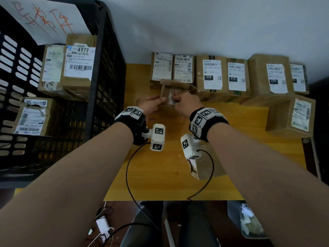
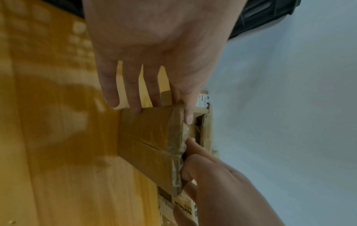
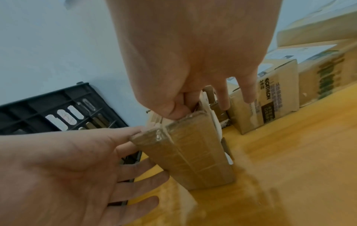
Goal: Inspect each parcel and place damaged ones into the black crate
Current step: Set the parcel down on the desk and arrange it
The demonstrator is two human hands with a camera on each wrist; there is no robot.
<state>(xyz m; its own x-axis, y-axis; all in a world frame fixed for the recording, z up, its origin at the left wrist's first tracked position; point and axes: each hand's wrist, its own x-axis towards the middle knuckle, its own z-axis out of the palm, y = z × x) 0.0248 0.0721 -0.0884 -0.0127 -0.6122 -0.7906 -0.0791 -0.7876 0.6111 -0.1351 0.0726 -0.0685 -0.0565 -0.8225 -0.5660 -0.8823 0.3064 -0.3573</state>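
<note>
Head view first: both hands are out over the table [image 1: 160, 172], with one small parcel [image 1: 168, 97] standing on edge between them. Right hand [image 3: 193, 61] pinches its top edge, thumb one side and fingers curled over the other, while the left hand [image 2: 154, 45] lies nearly flat against the side, fingers straight, thumb pressed on the taped corner. Cardboard above the fingers looks torn open, so I'd guess this one's damaged. Tip for this step: keep that pinch firm, tilt it slowly and check every face and the tape seam before deciding. Beyond the hands sits a row of parcels [image 1: 231, 75] against the wall. Off past the left hand is the black crate [image 1: 105, 68], already holding a few boxes.
</note>
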